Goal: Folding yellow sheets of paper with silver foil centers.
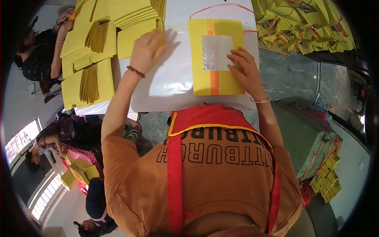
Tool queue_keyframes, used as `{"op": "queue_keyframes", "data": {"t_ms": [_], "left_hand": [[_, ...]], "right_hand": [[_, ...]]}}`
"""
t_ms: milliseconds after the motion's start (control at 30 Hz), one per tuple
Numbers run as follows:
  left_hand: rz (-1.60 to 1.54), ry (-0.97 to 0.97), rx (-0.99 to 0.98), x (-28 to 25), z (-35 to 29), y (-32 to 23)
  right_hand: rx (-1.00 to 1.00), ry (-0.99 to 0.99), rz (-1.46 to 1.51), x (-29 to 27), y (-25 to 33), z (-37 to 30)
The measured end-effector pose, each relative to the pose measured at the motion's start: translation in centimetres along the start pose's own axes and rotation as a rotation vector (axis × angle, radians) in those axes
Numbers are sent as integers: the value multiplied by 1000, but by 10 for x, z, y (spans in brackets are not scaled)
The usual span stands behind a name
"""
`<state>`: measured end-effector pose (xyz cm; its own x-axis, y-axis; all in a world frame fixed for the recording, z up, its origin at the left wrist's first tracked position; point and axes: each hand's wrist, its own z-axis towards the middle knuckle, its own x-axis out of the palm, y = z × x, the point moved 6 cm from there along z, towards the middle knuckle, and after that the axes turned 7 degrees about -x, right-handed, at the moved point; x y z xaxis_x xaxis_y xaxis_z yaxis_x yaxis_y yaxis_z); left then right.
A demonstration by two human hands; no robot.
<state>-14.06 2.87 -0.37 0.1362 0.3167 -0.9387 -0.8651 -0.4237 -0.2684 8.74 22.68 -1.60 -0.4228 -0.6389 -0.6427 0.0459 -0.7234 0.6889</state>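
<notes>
A stack of yellow paper sheets (216, 59), each with a silver foil square (216, 52) and an orange stripe, lies on the white table cover (173, 79) in front of me. My right hand (245, 70) rests on the right side of the top sheet, with bent fingertips touching the foil's edge. My left hand (148, 48) lies flat with fingers spread on the white cover. Its fingertips reach a plain yellow sheet (136, 37) at the far left. Each wrist wears a bracelet. Neither hand grips anything.
Several stacks of yellow sheets (89, 51) cover the table's far left, where another person (39, 51) works. A heap of folded yellow papers (304, 23) lies at the far right. A red string (221, 7) loops behind the stack. More people (75, 134) sit lower left, and bundles (325, 173) lie on the floor to the right.
</notes>
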Motion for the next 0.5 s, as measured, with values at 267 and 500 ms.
{"op": "queue_keyframes", "data": {"t_ms": [267, 500], "left_hand": [[-230, 197, 470, 24, -48, -162], [-447, 184, 315, 18, -37, -152]], "right_hand": [[-19, -3, 14, 3, -7, 0], [-17, 19, 135, 7, -20, -5]]}}
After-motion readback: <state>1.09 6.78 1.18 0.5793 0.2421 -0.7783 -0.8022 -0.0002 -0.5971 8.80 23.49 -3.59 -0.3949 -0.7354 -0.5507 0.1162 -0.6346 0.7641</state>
